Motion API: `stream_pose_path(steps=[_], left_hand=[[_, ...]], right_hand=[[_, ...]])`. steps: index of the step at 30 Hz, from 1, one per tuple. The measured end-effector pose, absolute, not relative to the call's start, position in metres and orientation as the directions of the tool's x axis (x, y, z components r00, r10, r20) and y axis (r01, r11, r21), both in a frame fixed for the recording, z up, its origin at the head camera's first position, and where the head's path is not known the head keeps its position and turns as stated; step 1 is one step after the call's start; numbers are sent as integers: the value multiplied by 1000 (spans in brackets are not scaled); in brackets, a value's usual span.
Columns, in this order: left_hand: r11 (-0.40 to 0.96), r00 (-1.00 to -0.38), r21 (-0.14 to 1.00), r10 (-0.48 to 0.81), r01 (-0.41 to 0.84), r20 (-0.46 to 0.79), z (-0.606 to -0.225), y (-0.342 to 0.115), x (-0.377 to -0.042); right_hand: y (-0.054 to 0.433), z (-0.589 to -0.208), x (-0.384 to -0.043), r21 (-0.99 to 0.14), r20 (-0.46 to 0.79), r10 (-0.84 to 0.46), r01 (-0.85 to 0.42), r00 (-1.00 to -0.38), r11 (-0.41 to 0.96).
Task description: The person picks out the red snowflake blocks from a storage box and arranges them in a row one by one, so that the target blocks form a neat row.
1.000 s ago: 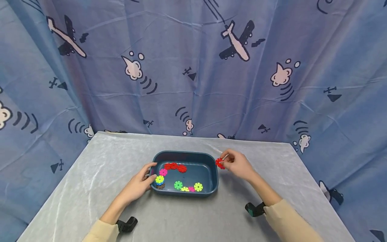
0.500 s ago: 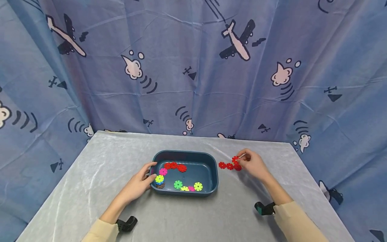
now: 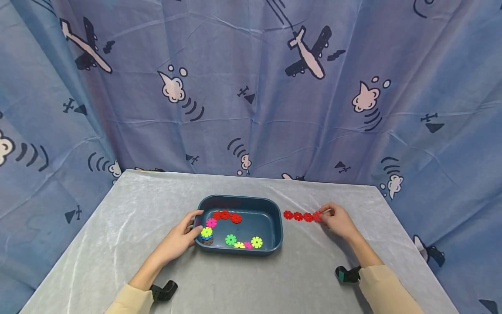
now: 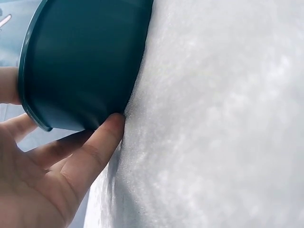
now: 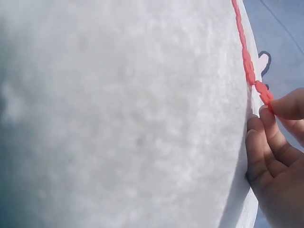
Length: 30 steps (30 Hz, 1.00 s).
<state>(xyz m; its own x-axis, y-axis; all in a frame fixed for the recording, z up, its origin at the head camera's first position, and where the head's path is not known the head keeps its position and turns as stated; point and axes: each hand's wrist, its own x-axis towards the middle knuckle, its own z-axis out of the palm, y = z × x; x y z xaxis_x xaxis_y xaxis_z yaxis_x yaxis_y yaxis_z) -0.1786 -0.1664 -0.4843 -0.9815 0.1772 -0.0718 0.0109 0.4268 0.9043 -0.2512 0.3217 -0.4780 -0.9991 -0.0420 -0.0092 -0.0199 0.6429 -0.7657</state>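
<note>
My left hand (image 3: 178,240) holds the left end of a dark teal plastic bin (image 3: 235,250). In the left wrist view, fingertips (image 4: 111,124) press the outside of the bin low by the table, and another digit reaches over its rim. Right of the bin, red notched interlocking discs (image 3: 298,216) lie in a row on the table. My right hand (image 3: 339,221) pinches the red disc (image 3: 317,215) at the row's right end between thumb and fingers. That disc (image 5: 264,92) is slightly tilted against the row in the right wrist view. Whether it is joined, I cannot tell.
Inside the bin lie more red discs (image 3: 225,215), a pink disc (image 3: 211,223), yellow discs (image 3: 256,242) and a green disc (image 3: 231,239), plus blue and brown ones. A pale cloth covers the table (image 3: 251,288). A blue patterned curtain (image 3: 251,87) hangs behind it.
My right hand has moved right from the bin's edge, and a row of red discs now lies there. The last disc has come down to the row's end. My left hand stays put.
</note>
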Motion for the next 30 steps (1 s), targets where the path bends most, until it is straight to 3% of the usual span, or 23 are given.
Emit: stream_pose_path(steps=[30], left_hand=[[440,-982,898,176,10,-76,-483,-167,-178]], right_hand=[[320,-468,-251,-630,67,-27,-63,-997,774]])
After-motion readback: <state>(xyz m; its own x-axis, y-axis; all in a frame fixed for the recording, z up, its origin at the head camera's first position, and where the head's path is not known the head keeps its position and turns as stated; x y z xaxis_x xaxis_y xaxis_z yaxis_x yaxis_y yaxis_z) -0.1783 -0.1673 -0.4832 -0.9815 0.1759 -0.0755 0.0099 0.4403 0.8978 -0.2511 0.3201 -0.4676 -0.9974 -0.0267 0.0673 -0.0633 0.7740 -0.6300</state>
